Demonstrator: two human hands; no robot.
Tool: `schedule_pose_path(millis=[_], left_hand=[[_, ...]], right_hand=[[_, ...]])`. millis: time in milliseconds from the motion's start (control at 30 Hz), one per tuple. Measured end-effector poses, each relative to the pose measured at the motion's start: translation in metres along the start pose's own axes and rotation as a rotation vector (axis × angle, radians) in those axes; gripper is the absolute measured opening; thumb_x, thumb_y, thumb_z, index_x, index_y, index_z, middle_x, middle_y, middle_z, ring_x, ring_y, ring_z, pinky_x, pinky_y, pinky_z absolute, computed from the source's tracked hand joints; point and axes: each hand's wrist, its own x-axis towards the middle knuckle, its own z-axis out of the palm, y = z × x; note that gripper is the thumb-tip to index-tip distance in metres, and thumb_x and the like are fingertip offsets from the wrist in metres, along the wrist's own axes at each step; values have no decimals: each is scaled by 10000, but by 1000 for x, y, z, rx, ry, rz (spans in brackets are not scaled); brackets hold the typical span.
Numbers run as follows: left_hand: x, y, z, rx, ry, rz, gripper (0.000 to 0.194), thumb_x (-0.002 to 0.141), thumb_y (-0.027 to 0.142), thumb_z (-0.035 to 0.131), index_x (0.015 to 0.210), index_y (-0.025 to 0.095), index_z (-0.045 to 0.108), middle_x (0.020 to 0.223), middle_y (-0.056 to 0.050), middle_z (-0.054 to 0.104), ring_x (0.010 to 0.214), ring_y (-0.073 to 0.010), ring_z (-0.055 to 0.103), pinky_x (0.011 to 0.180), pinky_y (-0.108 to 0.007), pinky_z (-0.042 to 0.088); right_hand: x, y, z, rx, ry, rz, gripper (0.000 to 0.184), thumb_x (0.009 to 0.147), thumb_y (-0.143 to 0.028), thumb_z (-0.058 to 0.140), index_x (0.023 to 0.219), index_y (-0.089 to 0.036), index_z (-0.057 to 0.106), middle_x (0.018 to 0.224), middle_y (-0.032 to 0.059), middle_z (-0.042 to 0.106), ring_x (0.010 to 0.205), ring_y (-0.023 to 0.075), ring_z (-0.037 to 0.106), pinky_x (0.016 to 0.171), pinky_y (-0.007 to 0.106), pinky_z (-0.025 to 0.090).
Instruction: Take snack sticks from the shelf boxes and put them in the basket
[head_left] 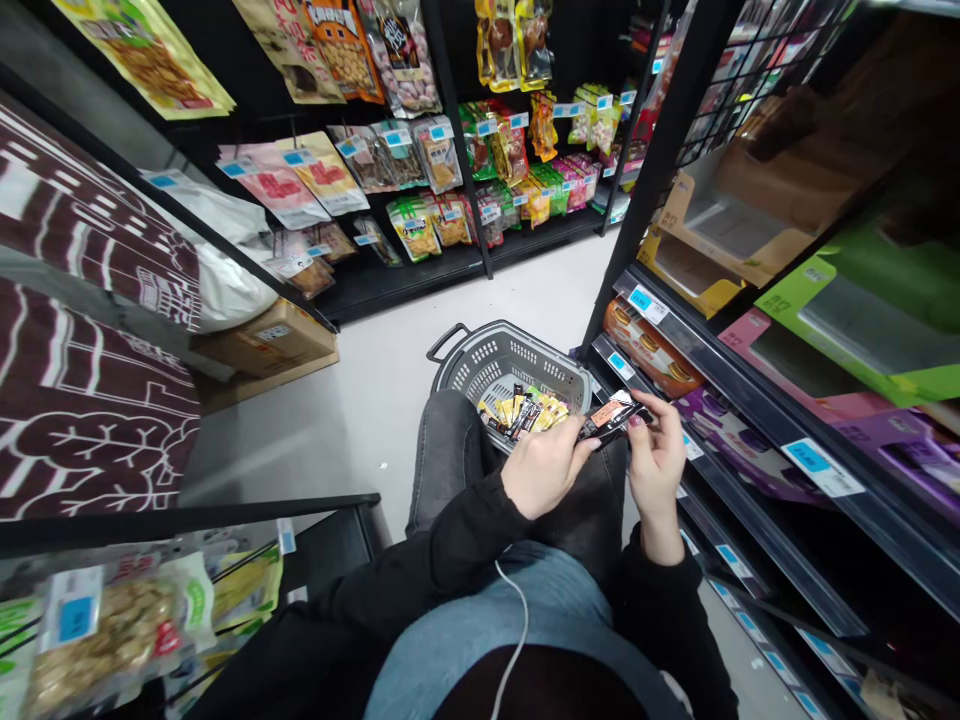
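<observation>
Between my two hands is a small black snack packet with an orange and white label. My left hand is closed on its left end, thumb along the edge. At the other end, my right hand pinches the packet between thumb and fingers. Just beyond my knees, a grey plastic shopping basket stands on the floor, its black handle folded outward. Several small packets in yellow, black and white lie in the basket, partly hidden by my left hand.
On the right rises a shelf with price tags and boxed goods. Bagged snacks hang and stand on the black rack ahead. A cardboard box sits on the floor at left. More bagged snacks hang at lower left.
</observation>
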Motion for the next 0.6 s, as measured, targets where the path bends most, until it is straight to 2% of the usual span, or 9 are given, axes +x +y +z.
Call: schedule_pose_path(millis=[133, 200, 333, 433, 600], left_hand=[[-1, -3, -4, -40, 66, 40, 338, 949, 366, 317, 967, 154, 580, 813, -65, 680, 721, -158, 663, 663, -249, 508], [-1, -5, -5, -74, 84, 37, 332, 945, 369, 336, 942, 159, 592, 804, -57, 679, 713, -153, 660, 669, -248, 510], [0, -8, -9, -108, 77, 83, 323, 936, 371, 357, 996, 152, 587, 891, -77, 686, 796, -169, 669, 731, -277, 526], [2, -9, -13, -120, 62, 152, 358, 912, 417, 408, 1088, 140, 553, 976, -92, 684, 874, -186, 668, 760, -290, 534], [4, -10, -16, -151, 74, 181, 324, 915, 389, 424, 1048, 146, 591, 961, -75, 705, 854, -170, 679, 770, -274, 531]], right_hand=[[-6, 3, -3, -63, -7, -57, 292, 883, -303, 477, 1155, -219, 541, 1127, 86, 598, 1027, 200, 578, 872, 358, 467], [-9, 2, -3, -95, -14, -80, 274, 886, -292, 465, 1138, -225, 550, 1109, 81, 603, 1033, 204, 574, 879, 372, 465], [-11, -1, -4, -76, -28, -95, 178, 866, -266, 499, 1017, -224, 584, 960, 55, 624, 912, 188, 604, 798, 343, 494], [-11, -3, -4, -41, -140, -86, 91, 848, -251, 534, 914, -221, 589, 860, 32, 617, 832, 174, 608, 734, 311, 501], [-9, -9, -6, -97, -256, -27, 68, 853, -254, 527, 882, -217, 577, 822, 18, 625, 753, 163, 609, 676, 286, 493]])
